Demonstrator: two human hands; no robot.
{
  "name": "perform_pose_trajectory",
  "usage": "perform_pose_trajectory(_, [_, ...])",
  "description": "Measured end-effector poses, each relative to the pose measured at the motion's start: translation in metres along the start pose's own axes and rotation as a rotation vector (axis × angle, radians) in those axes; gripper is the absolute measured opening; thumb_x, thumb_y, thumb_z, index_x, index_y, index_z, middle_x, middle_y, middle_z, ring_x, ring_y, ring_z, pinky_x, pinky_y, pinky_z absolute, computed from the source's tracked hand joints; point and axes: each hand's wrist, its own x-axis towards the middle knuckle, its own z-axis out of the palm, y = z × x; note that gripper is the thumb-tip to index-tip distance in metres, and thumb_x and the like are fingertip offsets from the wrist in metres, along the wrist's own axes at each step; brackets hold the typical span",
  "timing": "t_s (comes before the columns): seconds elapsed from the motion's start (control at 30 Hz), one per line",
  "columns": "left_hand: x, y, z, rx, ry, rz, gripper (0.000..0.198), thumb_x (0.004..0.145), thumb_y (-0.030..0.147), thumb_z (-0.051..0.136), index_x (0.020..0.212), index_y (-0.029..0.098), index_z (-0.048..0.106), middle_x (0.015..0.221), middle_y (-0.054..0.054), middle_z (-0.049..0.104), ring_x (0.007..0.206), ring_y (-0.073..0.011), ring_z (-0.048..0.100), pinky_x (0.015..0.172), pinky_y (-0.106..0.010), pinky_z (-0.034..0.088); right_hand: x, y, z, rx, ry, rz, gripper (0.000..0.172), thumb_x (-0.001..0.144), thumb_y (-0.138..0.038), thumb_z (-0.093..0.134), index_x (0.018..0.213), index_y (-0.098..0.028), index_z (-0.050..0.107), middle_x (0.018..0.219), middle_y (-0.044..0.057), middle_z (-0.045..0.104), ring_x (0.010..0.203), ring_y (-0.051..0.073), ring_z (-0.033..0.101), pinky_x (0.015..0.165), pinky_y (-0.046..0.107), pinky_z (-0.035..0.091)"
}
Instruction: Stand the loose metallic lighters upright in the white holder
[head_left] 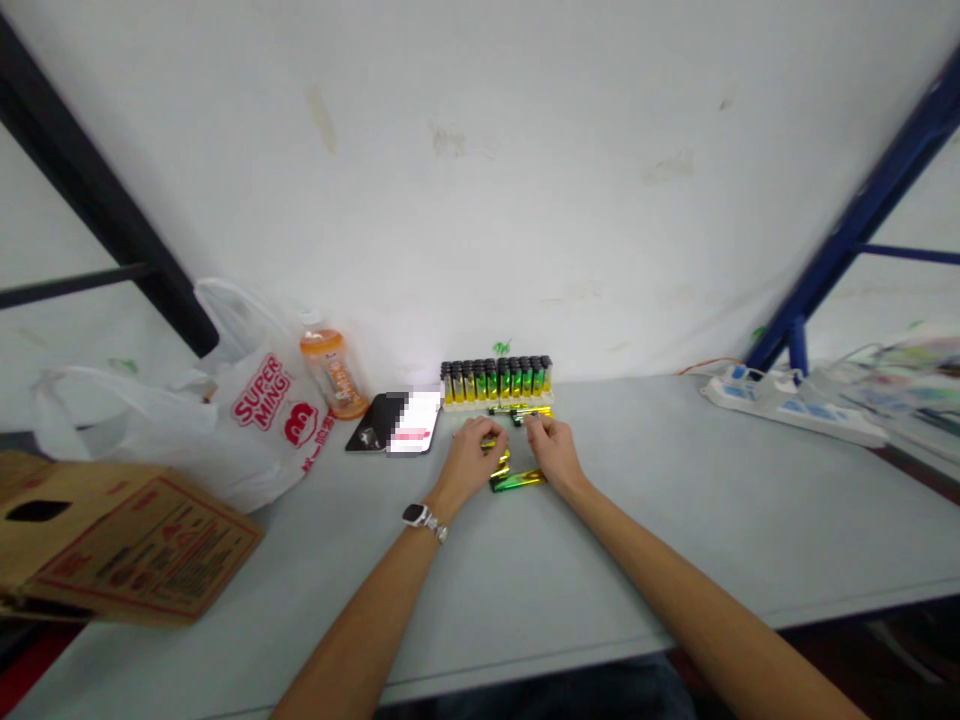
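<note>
Rows of black-topped yellow and green lighters [497,380] stand upright in a pale tray [499,405] against the wall. Several more lie in front of it, one green-yellow lighter [519,481] flat nearest me. My left hand [475,455], with a watch on its wrist, has its fingers curled over shiny yellow lighters [501,462]; its fingertips partly hide them. My right hand [553,448] is closed at the near end of lighters [531,412] lying just before the tray. What its fingers pinch is too small to make out.
A tablet-like device [394,422] lies left of the tray, beside an orange bottle [335,370]. Farther left are a white plastic bag [247,430] and a cardboard box [142,545]. A white power strip [795,410] with cables lies at the right on the grey table [720,500].
</note>
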Motion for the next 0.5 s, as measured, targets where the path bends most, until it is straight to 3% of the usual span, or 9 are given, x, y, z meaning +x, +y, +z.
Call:
perform_pose_trajectory(0.13, [0.000, 0.002, -0.001, -0.011, -0.006, 0.008, 0.016, 0.088, 0.022, 0.055, 0.073, 0.018, 0.060, 0.078, -0.003, 0.064, 0.081, -0.0173, 0.057, 0.073, -0.029, 0.044, -0.001, -0.002, 0.000, 0.117, -0.125, 0.004, 0.037, 0.088, -0.059, 0.049, 0.081, -0.022, 0.047, 0.051, -0.009, 0.042, 0.044, 0.010, 0.036, 0.043, 0.022, 0.028])
perform_pose_trajectory(0.2, [0.000, 0.004, -0.002, -0.006, -0.010, 0.014, 0.016, 0.088, 0.022, 0.054, 0.074, 0.018, 0.060, 0.078, -0.003, 0.064, 0.081, -0.0174, 0.057, 0.074, -0.029, 0.044, 0.001, -0.005, -0.004, 0.127, -0.184, -0.027, 0.037, 0.089, -0.058, 0.047, 0.084, -0.022, 0.047, 0.054, -0.007, 0.048, 0.046, 0.011, 0.042, 0.044, 0.022, 0.033])
perform_pose_trajectory(0.3, [0.000, 0.006, -0.003, -0.002, -0.023, 0.026, 0.016, 0.088, 0.024, 0.054, 0.074, 0.018, 0.060, 0.078, -0.003, 0.064, 0.082, -0.0179, 0.057, 0.075, -0.030, 0.045, 0.010, -0.008, -0.019, 0.007, -0.120, -0.146, 0.037, 0.085, -0.057, 0.055, 0.083, -0.020, 0.057, 0.077, 0.002, 0.061, 0.069, 0.015, 0.057, 0.055, 0.023, 0.044])
perform_pose_trajectory(0.37, [0.000, 0.008, -0.003, -0.001, -0.039, 0.033, 0.018, 0.089, 0.025, 0.054, 0.074, 0.019, 0.059, 0.079, -0.003, 0.064, 0.082, -0.0184, 0.057, 0.075, -0.031, 0.045, 0.020, -0.008, -0.035, -0.093, -0.032, -0.214, 0.038, 0.081, -0.055, 0.060, 0.086, -0.018, 0.064, 0.092, 0.007, 0.064, 0.083, 0.018, 0.060, 0.064, 0.026, 0.048])
perform_pose_trajectory(0.5, [0.001, 0.009, -0.002, 0.003, -0.053, 0.038, 0.019, 0.089, 0.025, 0.053, 0.072, 0.019, 0.059, 0.078, -0.003, 0.064, 0.082, -0.0188, 0.058, 0.075, -0.031, 0.045, 0.046, -0.002, -0.069, -0.233, -0.067, -0.226, 0.038, 0.083, -0.049, 0.060, 0.104, -0.017, 0.066, 0.084, 0.005, 0.068, 0.076, 0.018, 0.062, 0.070, 0.031, 0.051])
